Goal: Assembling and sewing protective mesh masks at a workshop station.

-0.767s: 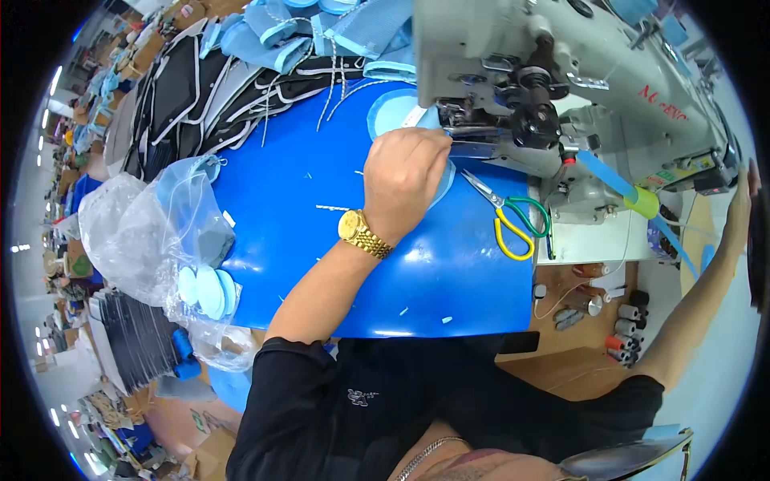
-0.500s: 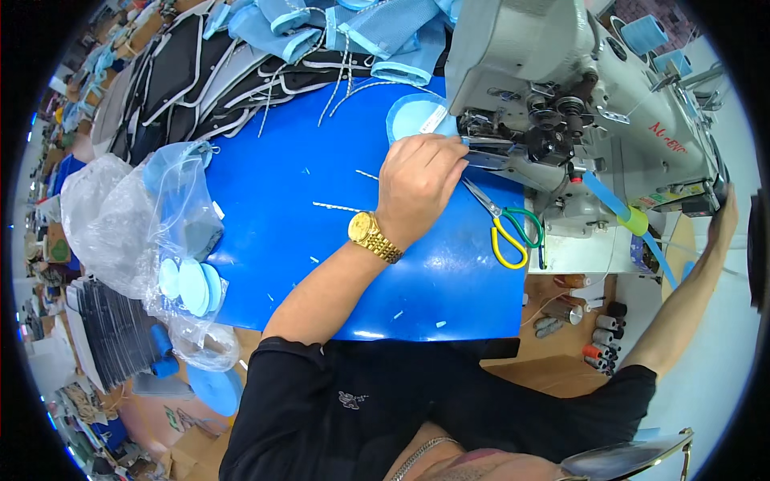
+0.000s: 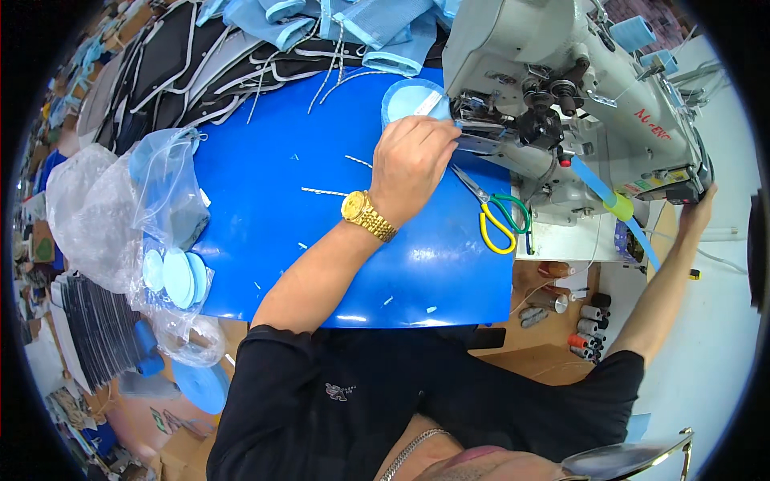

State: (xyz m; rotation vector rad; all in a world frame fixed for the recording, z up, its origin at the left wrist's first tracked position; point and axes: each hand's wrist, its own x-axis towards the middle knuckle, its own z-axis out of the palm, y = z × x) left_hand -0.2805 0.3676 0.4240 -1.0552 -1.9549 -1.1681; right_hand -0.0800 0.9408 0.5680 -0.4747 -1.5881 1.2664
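Note:
My left hand (image 3: 411,164), with a gold watch on its wrist, has its fingers pinched together at the near edge of a light blue round fabric piece (image 3: 405,98). A small white label (image 3: 428,104) lies across that piece, whose right edge meets the needle area of a grey sewing machine (image 3: 513,48). My fingertips are close beside the presser foot parts. At the machine's far right end, my right hand (image 3: 696,212) reaches up to the dark handwheel (image 3: 706,148); its fingers are mostly hidden there. Scissors (image 3: 496,212) with yellow and green handles lie below the needle area.
Black pieces with pale edging (image 3: 188,68) and blue mesh items (image 3: 385,32) with cords pile up at the back. Plastic bags (image 3: 92,216) and pale blue discs (image 3: 178,276) sit at the left edge of the blue table (image 3: 265,200). Thread spools (image 3: 589,325) stand lower right.
The whole view has shifted, so everything appears slightly up and to the left. My left hand stays at the fabric piece, and my right hand stays by the machine's end.

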